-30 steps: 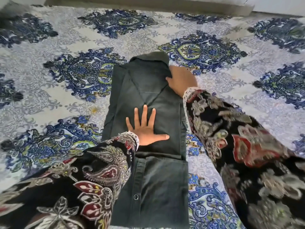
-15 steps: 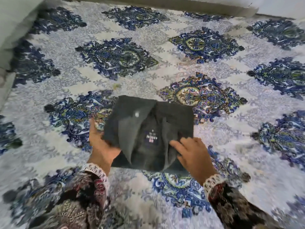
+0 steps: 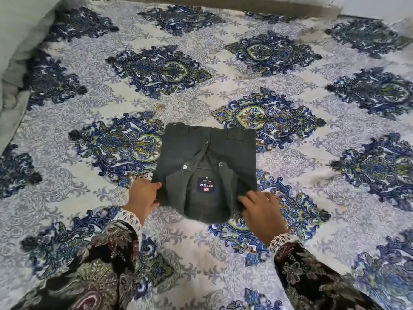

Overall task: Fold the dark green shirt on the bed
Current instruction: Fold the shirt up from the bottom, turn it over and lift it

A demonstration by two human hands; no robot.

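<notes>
Now folded down from a long strip into a compact square: dark green shirt (image 3: 207,173), collar and label up, lying mid-bed (image 3: 290,253). Left hand (image 3: 143,198) pinching the near-left edge, right hand (image 3: 261,211) curled over the near-right corner. Folding apparently nearly done, only tidying left.

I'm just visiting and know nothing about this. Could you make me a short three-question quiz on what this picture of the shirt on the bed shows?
1. True or false: the dark green shirt lies folded into a compact rectangle on the bedspread.
2. Which word shows on the collar label? A) ARROW B) POLO C) LEVIS
3. Where do the left hand and right hand touch the shirt?

Key: 1 true; 2 A; 3 its two near corners.
</notes>
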